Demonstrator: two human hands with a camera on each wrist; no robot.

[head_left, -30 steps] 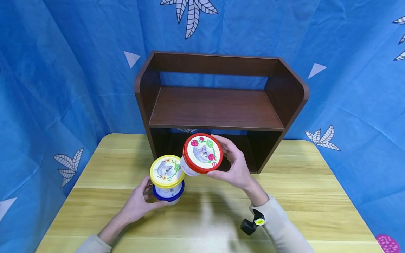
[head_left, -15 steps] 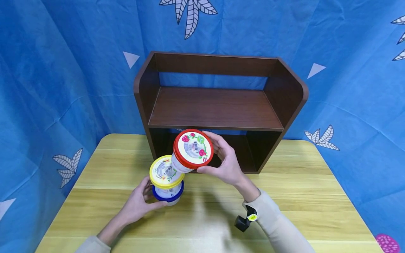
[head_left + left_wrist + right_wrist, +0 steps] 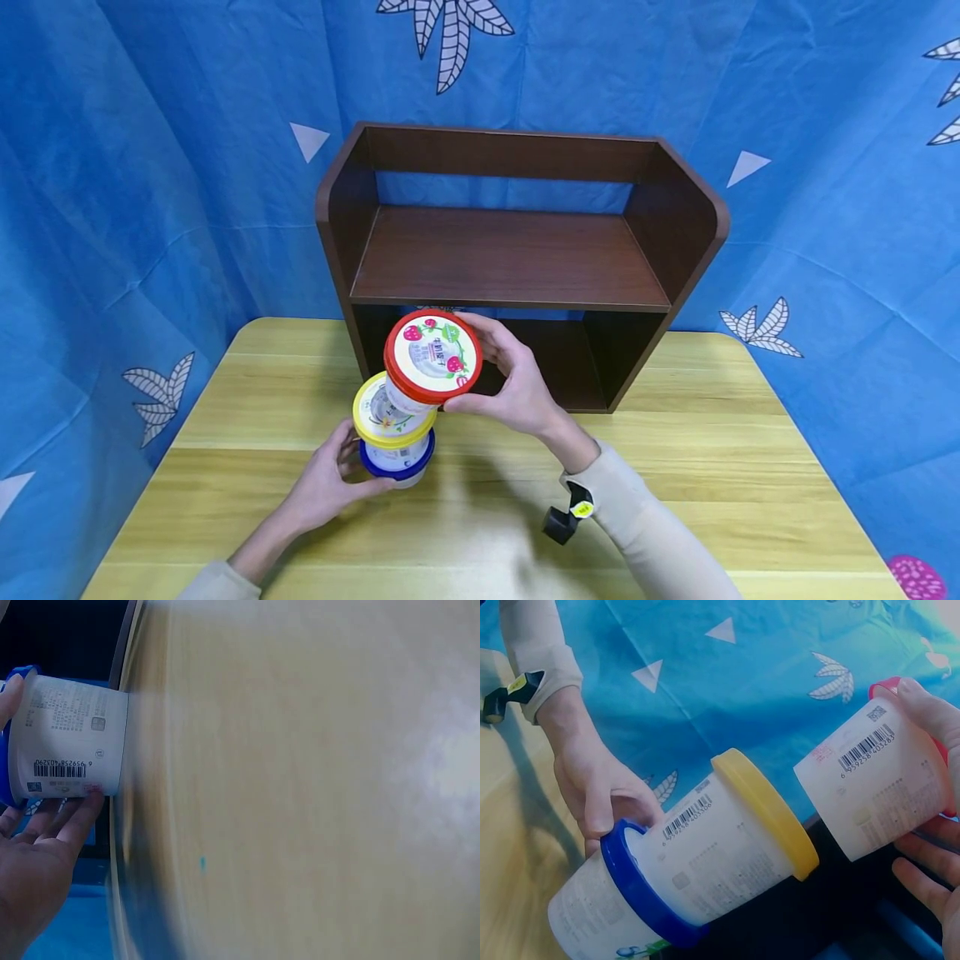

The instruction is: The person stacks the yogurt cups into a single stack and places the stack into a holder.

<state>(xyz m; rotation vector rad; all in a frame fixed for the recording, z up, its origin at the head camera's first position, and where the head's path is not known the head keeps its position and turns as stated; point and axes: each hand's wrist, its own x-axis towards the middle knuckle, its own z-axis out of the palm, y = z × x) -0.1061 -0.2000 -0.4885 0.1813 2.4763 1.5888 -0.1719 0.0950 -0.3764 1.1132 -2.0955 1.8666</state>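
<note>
My left hand [image 3: 326,485] grips a white paper tub with a blue lid [image 3: 411,473], fingers and thumb around it near the lid. On that lid stands a second tub with a yellow lid [image 3: 769,814]. My right hand [image 3: 513,383] holds a third tub with a red lid [image 3: 433,357] printed with strawberries, thumb and fingers around its rim. The red-lidded tub is tilted above the yellow lid; the right wrist view shows a gap between them. The left wrist view shows the side of the blue-lidded tub [image 3: 71,739], with its base close to the tabletop.
A dark brown two-level shelf [image 3: 510,254] stands at the back of the light wooden table [image 3: 720,467], just behind the tubs. A blue patterned cloth [image 3: 187,125] hangs behind and beside the table. A small black device [image 3: 561,523] is strapped to my right wrist.
My right hand has carried the red-lidded tub leftward until it is over the yellow lid. My left hand and the two stacked tubs have stayed nearly still.
</note>
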